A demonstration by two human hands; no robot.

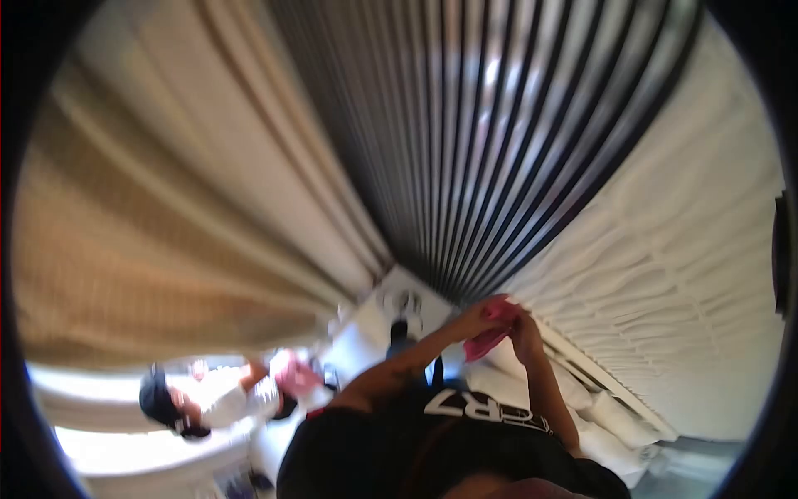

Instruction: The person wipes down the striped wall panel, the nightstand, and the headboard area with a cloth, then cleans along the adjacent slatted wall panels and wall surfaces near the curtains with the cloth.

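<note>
A crumpled pink cloth (485,343) hangs in front of my chest, held between both hands. My left hand (475,319) reaches in from the left with its fingers closed on the upper part of the cloth. My right hand (524,337) grips its right side, close beside the left. Part of the fingers is hidden in the folds and blurred. I wear a black shirt (357,453) with white lettering.
A dark ribbed panel (449,150) rises ahead. Beige curtains (150,241) hang to the left, a gathered pale fabric surface (665,274) stands right. White pillows (623,420) lie below it. Another person (224,407) in a white top and dark cap is by pink fabric (295,374).
</note>
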